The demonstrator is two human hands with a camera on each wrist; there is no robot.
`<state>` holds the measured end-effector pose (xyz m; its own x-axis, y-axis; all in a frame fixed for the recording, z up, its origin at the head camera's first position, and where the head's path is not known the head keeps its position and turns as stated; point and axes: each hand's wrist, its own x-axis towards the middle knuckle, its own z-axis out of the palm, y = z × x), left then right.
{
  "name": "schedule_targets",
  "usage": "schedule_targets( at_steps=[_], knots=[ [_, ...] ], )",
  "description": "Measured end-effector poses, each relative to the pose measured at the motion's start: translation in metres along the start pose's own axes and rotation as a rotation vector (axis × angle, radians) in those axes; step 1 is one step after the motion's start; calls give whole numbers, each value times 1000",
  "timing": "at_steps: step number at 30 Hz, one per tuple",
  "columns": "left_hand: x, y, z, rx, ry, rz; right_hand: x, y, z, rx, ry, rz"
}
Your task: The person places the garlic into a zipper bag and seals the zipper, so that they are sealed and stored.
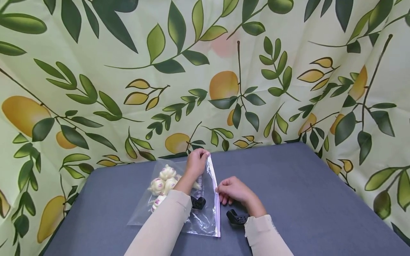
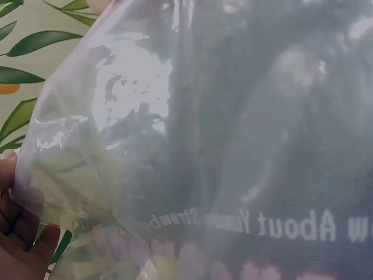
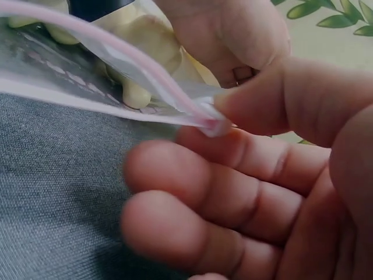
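A clear zip bag [image 1: 205, 222] lies on the table with several garlic bulbs [image 1: 157, 186] inside, white with purple patches. Its pink-edged mouth faces right. At the far end of that mouth, my left hand [image 1: 196, 164] pinches the bag's edge; the left wrist view has the film, with printed lettering, stretched across it. Partway along the mouth, my right hand [image 1: 236, 190] pinches a small white slider [image 3: 213, 125] between thumb and index finger, the other fingers loosely curled below. In the right wrist view, the two edges spread apart left of the slider.
The grey-blue table [image 1: 282, 177] runs back to a hanging cloth [image 1: 192, 81] printed with leaves and fruit, which also stands along both sides. Black wrist mounts [image 1: 237, 217] sit at both wrists, the left one over the bag.
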<state>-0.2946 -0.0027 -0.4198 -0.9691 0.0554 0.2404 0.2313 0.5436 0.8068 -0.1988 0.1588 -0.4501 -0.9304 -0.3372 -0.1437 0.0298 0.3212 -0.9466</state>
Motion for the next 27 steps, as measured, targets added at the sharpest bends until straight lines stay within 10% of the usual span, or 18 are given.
schedule_targets(
  at_steps=[27],
  knots=[
    [16, -14, -18, 41, 203, -16, -11, -3, 6, -72, -313, 59]
  ],
)
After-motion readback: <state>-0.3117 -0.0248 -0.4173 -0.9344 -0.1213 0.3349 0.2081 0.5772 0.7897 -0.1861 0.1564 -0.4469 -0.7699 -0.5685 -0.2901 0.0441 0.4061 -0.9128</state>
